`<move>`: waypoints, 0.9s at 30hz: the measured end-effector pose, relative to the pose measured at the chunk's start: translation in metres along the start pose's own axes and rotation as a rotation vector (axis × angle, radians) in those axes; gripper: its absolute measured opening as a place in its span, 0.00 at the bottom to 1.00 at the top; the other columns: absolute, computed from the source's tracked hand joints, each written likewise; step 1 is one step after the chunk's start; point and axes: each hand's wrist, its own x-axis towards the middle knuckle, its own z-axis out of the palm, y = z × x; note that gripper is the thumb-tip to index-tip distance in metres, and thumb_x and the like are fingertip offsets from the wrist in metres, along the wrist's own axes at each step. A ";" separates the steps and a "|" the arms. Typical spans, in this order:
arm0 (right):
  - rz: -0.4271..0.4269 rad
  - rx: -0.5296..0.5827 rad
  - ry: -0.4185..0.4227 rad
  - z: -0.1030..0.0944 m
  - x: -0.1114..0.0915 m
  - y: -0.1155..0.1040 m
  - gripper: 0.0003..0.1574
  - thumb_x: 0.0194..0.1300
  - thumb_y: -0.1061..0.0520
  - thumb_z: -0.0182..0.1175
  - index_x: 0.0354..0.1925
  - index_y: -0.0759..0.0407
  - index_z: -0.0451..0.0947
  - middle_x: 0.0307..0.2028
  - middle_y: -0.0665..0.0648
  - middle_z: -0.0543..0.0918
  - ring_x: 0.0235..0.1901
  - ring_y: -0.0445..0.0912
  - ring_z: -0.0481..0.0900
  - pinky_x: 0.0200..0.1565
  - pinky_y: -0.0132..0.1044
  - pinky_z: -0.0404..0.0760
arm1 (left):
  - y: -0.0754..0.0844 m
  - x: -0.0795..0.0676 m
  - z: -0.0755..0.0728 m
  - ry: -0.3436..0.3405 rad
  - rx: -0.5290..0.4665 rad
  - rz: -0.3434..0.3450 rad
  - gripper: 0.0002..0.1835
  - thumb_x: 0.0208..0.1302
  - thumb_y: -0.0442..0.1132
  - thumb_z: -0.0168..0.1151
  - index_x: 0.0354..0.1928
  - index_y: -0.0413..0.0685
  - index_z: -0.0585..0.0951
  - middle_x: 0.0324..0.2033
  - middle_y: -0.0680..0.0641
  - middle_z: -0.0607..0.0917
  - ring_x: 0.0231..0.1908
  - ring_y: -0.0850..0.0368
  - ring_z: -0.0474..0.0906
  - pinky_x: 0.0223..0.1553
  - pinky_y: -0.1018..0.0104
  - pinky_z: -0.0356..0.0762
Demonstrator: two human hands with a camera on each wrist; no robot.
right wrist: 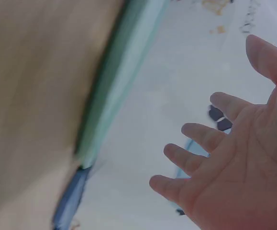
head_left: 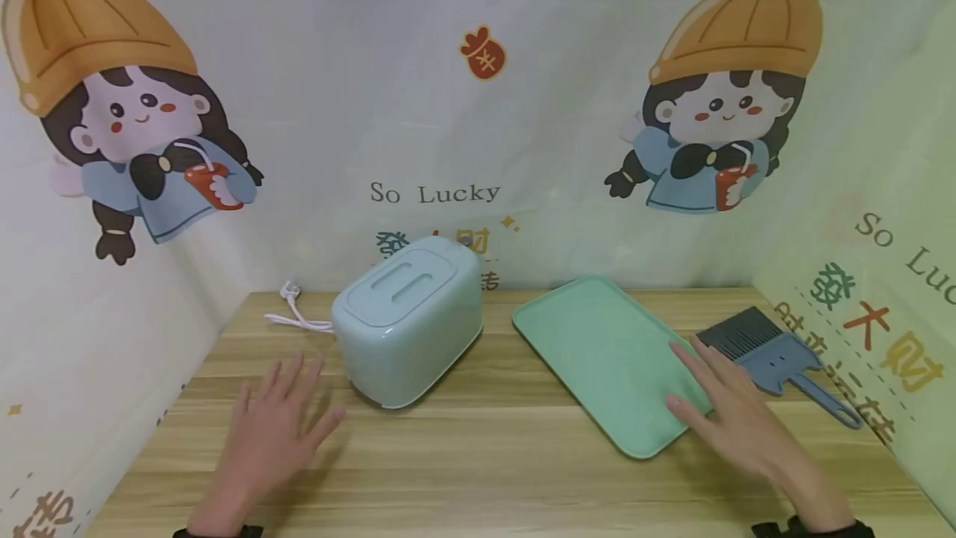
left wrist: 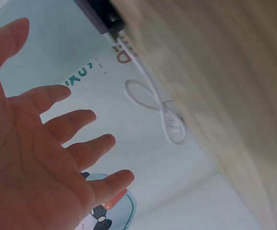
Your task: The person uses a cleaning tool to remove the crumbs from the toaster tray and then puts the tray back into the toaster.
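A pale blue toaster (head_left: 418, 330) with a lid over its top stands left of centre on the table. My left hand (head_left: 272, 430) is held in front of it and to its left, fingers spread and holding nothing. In the left wrist view the palm (left wrist: 33, 158) faces the camera, apart from the toaster. A green rectangular tray (head_left: 597, 355) lies right of the toaster. My right hand (head_left: 735, 413) hovers over the tray's near right edge, fingers extended. The right wrist view shows its palm (right wrist: 243, 158) bare, with the tray's side (right wrist: 116, 81) below.
Right of the tray lies a blue-grey brush (head_left: 784, 359) with dark bristles. A white power cord (head_left: 302, 322) with a plug (head_left: 290, 291) trails from the toaster at the back left. Printed cloth (head_left: 560, 123) encloses the wooden table (head_left: 478, 471) behind and at both sides.
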 end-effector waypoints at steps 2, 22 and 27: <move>-0.034 0.038 0.000 -0.009 0.008 -0.012 0.42 0.70 0.43 0.54 0.74 0.38 0.45 0.73 0.59 0.46 0.68 0.65 0.45 0.56 0.73 0.53 | -0.002 0.006 -0.008 0.040 -0.013 0.024 0.42 0.65 0.63 0.53 0.73 0.50 0.54 0.68 0.34 0.58 0.64 0.30 0.52 0.58 0.24 0.46; 0.155 1.143 0.042 -0.020 0.136 -0.174 0.39 0.72 0.47 0.50 0.72 0.49 0.45 0.69 0.56 0.53 0.66 0.49 0.56 0.66 0.49 0.59 | 0.004 0.124 -0.063 -0.049 -0.549 0.031 0.33 0.68 0.63 0.49 0.71 0.61 0.61 0.67 0.46 0.65 0.63 0.44 0.62 0.57 0.37 0.66; 0.373 1.097 0.089 0.028 0.160 -0.211 0.49 0.63 0.42 0.58 0.72 0.49 0.45 0.71 0.58 0.51 0.67 0.53 0.52 0.66 0.53 0.54 | 0.000 0.152 -0.049 -0.201 -0.732 -0.030 0.35 0.66 0.67 0.46 0.71 0.63 0.60 0.67 0.50 0.64 0.65 0.46 0.59 0.60 0.38 0.62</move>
